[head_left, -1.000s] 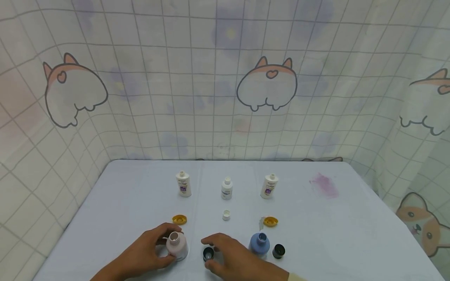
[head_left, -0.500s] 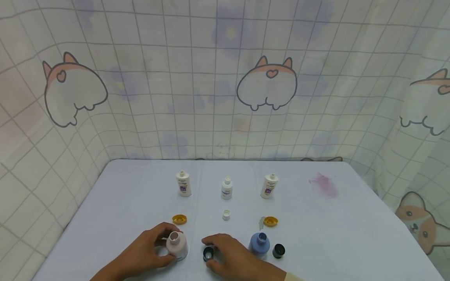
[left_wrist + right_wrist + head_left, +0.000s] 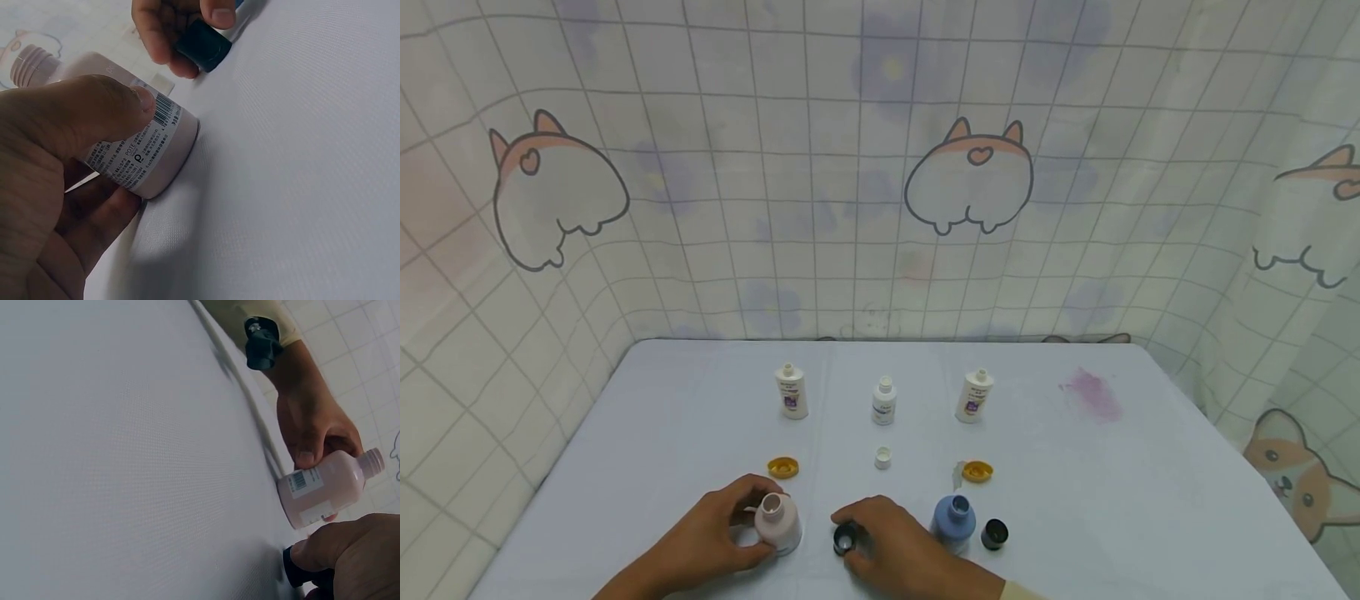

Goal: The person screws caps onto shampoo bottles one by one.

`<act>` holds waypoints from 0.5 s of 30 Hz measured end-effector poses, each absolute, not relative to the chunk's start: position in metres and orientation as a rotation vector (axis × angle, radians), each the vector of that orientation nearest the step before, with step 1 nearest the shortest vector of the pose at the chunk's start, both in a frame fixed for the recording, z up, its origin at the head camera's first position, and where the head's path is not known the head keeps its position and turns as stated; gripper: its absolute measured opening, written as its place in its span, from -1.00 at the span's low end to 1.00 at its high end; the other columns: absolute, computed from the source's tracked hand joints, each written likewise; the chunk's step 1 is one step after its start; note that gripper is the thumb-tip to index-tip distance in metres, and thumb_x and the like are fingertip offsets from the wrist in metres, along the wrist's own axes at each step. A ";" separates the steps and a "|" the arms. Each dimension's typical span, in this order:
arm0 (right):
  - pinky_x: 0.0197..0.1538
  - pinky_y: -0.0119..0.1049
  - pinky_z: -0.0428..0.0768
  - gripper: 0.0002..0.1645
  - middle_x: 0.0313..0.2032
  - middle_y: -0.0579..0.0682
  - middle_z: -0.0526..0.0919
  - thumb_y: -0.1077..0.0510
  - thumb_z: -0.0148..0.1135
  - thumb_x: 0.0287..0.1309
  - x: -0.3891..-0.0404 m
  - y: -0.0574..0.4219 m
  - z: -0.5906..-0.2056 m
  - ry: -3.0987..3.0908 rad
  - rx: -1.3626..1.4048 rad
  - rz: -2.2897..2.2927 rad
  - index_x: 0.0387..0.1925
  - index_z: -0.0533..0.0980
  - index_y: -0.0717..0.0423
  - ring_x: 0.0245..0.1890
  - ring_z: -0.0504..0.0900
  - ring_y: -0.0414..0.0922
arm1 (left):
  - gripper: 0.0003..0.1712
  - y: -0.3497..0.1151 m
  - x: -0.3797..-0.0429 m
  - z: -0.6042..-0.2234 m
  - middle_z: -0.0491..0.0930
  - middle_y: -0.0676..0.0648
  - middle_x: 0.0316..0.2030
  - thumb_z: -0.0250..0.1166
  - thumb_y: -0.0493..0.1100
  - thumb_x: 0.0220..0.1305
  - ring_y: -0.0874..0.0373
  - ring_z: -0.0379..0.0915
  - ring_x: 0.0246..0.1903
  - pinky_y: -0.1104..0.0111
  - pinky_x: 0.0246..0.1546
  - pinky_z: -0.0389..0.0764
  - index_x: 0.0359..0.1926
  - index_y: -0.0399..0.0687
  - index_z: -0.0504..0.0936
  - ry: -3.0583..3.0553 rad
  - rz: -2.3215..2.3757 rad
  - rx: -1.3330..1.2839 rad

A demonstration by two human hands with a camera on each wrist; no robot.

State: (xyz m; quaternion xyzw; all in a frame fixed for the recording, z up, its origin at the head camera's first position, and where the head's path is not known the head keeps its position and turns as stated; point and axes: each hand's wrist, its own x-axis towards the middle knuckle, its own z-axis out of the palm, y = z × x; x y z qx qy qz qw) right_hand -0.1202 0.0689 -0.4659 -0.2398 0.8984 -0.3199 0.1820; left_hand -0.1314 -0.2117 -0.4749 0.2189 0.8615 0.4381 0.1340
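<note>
My left hand (image 3: 718, 533) holds an uncapped pale pink bottle (image 3: 780, 535) upright on the table, thumb on one side and fingers on the other. The left wrist view shows the thumb lying across the bottle's printed label (image 3: 140, 153). Just right of that bottle, my right hand (image 3: 906, 546) pinches a black screw cap (image 3: 844, 540), hollow side up, at the table surface. In the right wrist view the thumb touches the edge of this cap (image 3: 292, 569). An open blue bottle (image 3: 953, 523) stands beside the right hand, with another black cap (image 3: 995, 534) next to it.
Across the back stand three uncapped white bottles: left (image 3: 792, 393), middle (image 3: 884, 402) and right (image 3: 974, 397). In front of them lie a yellow cap (image 3: 783, 468), a small white cap (image 3: 883, 458) and another yellow cap (image 3: 977, 472). A pink stain (image 3: 1093, 396) marks the white tablecloth.
My right thumb and fingers have closed in on the black cap from around it. The left hand and the pink bottle have stayed in place.
</note>
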 end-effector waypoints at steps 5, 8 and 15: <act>0.12 -0.24 0.48 -0.50 -0.02 -0.36 0.46 0.02 0.37 0.05 -0.120 0.068 -0.466 2.554 -0.664 -0.891 0.05 0.47 -0.33 0.05 0.42 -0.33 | -0.33 -0.212 -0.131 -0.474 0.47 0.21 -0.01 0.47 0.12 -0.04 0.28 0.47 -0.03 0.41 0.01 0.51 0.08 0.31 0.35 2.499 1.261 0.617; 0.12 -0.21 0.48 -0.53 -0.04 -0.36 0.46 0.02 0.38 0.04 -0.120 0.068 -0.466 2.557 -0.637 -0.902 0.02 0.48 -0.34 0.04 0.43 -0.31 | -0.34 -0.212 -0.131 -0.475 0.47 0.20 0.00 0.47 0.10 -0.04 0.26 0.47 -0.03 0.39 0.00 0.51 0.08 0.32 0.36 2.478 1.276 0.606; 0.10 -0.19 0.49 -0.58 -0.14 -0.43 0.47 0.03 0.37 0.05 -0.121 0.068 -0.464 2.548 -0.620 -0.969 -0.03 0.49 -0.33 -0.03 0.45 -0.36 | -0.34 -0.212 -0.131 -0.477 0.46 0.18 0.00 0.48 0.05 -0.04 0.25 0.47 -0.02 0.40 0.01 0.51 0.07 0.32 0.35 2.467 1.283 0.611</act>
